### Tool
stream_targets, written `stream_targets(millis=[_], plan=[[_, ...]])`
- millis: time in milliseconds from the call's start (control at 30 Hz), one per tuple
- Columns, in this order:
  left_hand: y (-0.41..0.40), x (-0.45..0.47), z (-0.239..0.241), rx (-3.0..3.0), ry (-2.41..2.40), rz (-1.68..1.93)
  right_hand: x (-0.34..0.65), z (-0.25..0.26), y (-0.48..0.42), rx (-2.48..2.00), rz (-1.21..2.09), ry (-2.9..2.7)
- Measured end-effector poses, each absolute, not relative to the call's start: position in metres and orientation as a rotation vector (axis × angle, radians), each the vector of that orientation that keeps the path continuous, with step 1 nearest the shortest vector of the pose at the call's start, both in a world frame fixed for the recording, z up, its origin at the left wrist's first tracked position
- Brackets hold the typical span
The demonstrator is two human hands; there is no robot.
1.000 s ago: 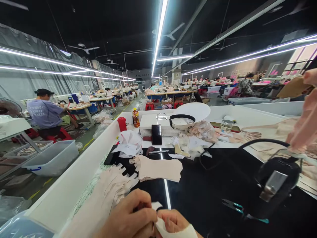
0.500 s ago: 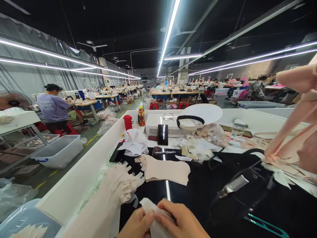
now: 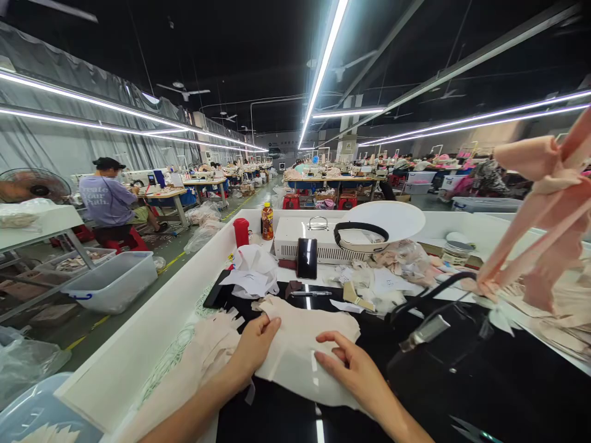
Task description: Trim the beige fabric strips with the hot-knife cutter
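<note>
Two hands, both mine, show in the head view: my left hand is at the left edge of a whitish fabric piece, whether pinching it I can't quite tell; my right hand is over its right side, thumb and forefinger parted; the piece overlaps a beige fabric stack on the black tabletop

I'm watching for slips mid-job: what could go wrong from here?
The left hand, at the edge of the cloth stack, might skew its layers.
The left forearm, close to the loose cloth, could drag pieces along.
The scissors point roughly toward the right forearm and might nick it if it swings outward.
</note>
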State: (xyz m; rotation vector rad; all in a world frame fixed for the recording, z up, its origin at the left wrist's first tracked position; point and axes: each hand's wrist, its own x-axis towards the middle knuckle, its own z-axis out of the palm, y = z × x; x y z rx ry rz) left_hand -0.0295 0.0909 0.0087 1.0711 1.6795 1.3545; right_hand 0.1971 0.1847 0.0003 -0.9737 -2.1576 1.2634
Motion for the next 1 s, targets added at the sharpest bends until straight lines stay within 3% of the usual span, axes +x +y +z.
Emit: stream_targets(millis=[267,533,767,1000], plan=[[0.158,-0.055,-0.011,1.192,2.018,1.161,0.211,-0.007,0.261,-1.112,0.966,-1.976],[0.166,-0.058,-0.02,1.305,2.122,1.002,0.208,-0.024,0.28,-1.07,0.813,-1.989],[0.111,-0.062,0.035,1.533,2.176,0.923,0.219,-0.016,0.245,-0.991,0.774,-2.075],[0.002,-0.102,0.086,1.478,2.497,0.697,0.23,-0.021,0.197,-0.938,1.091,-2.135]])
